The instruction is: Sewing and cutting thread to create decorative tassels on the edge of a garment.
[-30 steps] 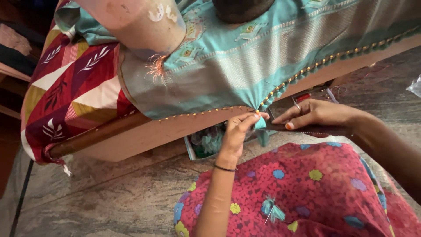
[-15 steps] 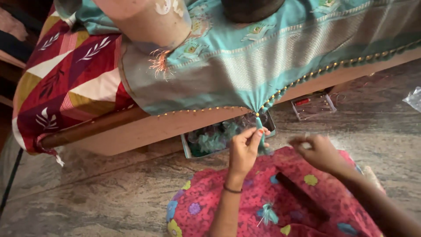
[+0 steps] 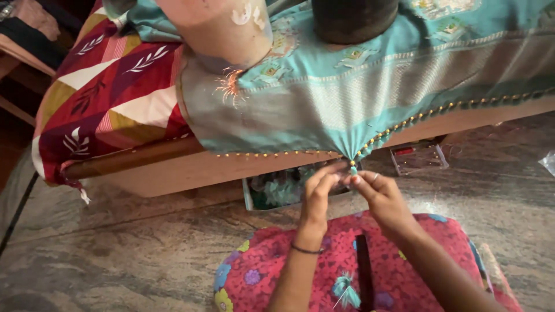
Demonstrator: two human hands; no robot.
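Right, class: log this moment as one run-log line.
left hand: pinching teal fabric edge | right hand: at same point | beaded border: hangs off bed

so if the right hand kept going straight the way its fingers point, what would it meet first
The right hand points up and left, so it would meet the pinched edge of the teal cloth almost at once, where the left hand also pinches; depth is unclear.

Turquoise woven cloth draped over the edge of a low wooden surface, hanging down to a gathered point at its lower hem. Hem trimmed with a row of small gold beads. A tiny green tassel hangs at the pinched point, between fingertips of both hands
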